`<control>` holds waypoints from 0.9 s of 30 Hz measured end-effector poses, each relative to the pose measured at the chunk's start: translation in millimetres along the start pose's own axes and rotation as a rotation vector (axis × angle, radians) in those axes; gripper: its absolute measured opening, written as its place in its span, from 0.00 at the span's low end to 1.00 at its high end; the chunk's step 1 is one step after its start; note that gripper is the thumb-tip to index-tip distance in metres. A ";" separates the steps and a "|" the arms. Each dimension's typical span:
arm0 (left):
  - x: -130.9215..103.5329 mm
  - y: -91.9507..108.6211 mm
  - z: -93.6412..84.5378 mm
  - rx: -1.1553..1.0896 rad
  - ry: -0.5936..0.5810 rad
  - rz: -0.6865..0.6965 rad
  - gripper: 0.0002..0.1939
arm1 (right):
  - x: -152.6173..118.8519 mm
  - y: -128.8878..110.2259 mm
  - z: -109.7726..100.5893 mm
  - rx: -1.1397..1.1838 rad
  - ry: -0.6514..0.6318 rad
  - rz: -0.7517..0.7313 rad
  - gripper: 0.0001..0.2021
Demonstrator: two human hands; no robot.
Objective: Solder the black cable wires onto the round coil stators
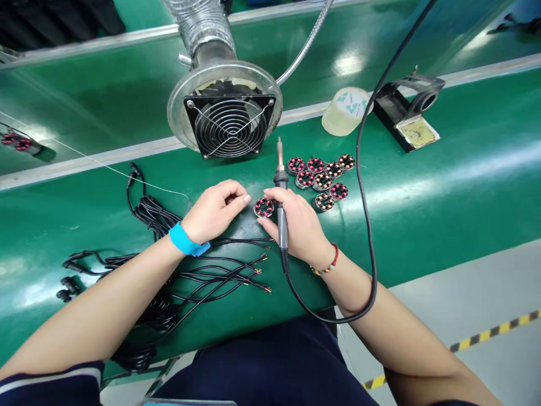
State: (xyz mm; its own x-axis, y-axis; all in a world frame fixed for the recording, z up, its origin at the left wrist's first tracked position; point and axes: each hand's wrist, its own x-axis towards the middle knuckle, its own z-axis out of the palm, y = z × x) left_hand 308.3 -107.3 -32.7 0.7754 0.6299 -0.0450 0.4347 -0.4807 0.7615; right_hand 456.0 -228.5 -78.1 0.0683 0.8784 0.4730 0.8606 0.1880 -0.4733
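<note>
My right hand (pixel 298 223) is closed around a soldering iron (pixel 283 225), its metal tip pointing away from me. Between the thumb and index finger of that hand is a small round coil part (pixel 264 207) with red windings. Just left of it, my left hand (pixel 217 210) has its fingers pinched together. A thin silvery wire (pixel 127 173) runs from the far left into my left hand; its end is hidden. Several similar coil parts (pixel 323 181), with red or copper windings, stand on the green table (pixel 406 220) beyond my right hand.
A round fan hood (pixel 232 128) hangs over the table's far side. Black cables (pixel 154 211) with bared ends lie under and beside my left arm. Behind the coil parts are a tape roll (pixel 344 113) and an iron stand (pixel 403 115). The iron's cord (pixel 359 163) loops over my right forearm.
</note>
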 end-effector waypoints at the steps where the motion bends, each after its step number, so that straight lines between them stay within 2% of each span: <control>1: -1.0 0.6 0.4 0.039 0.060 0.033 0.10 | 0.0 -0.1 0.1 0.003 0.006 -0.004 0.18; 3: -3.7 2.7 1.9 0.129 0.127 0.158 0.08 | 0.0 -0.5 0.5 0.001 0.015 -0.012 0.18; 6: -7.4 6.2 5.7 0.259 0.059 0.362 0.07 | -0.2 -1.6 1.4 -0.010 -0.005 -0.001 0.17; 8: -8.3 7.2 8.0 0.325 -0.001 0.429 0.08 | -0.2 -2.4 1.8 -0.021 -0.029 0.007 0.17; 11: -8.2 7.0 8.2 0.339 -0.032 0.467 0.09 | 0.3 -3.1 1.7 -0.029 -0.019 0.008 0.16; 14: -8.6 7.6 5.1 0.296 -0.022 0.418 0.07 | 1.0 -2.8 0.9 -0.011 0.052 0.036 0.16; 16: -8.8 8.7 3.3 0.232 0.024 0.314 0.05 | 1.2 -2.4 0.4 -0.009 0.087 0.071 0.17; 19: -7.7 9.2 3.6 0.096 0.077 0.120 0.10 | 1.0 -2.9 0.2 -0.028 0.088 0.093 0.18; 22: -5.4 6.6 5.8 0.018 -0.017 -0.003 0.14 | 0.3 -4.1 0.6 -0.041 0.058 0.086 0.18; 24: -4.6 3.9 6.6 0.012 -0.078 -0.004 0.11 | 0.1 -4.2 1.1 -0.047 0.047 0.081 0.18; 27: -5.0 0.6 6.8 0.098 -0.077 0.102 0.08 | 0.4 -2.6 2.7 -0.031 0.044 0.074 0.17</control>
State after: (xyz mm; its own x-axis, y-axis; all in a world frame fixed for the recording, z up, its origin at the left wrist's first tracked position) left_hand 307.9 -114.9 -36.5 0.8491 0.5277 -0.0229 0.3913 -0.5992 0.6985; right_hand 452.3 -227.5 -78.6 0.1538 0.8691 0.4700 0.8674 0.1090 -0.4855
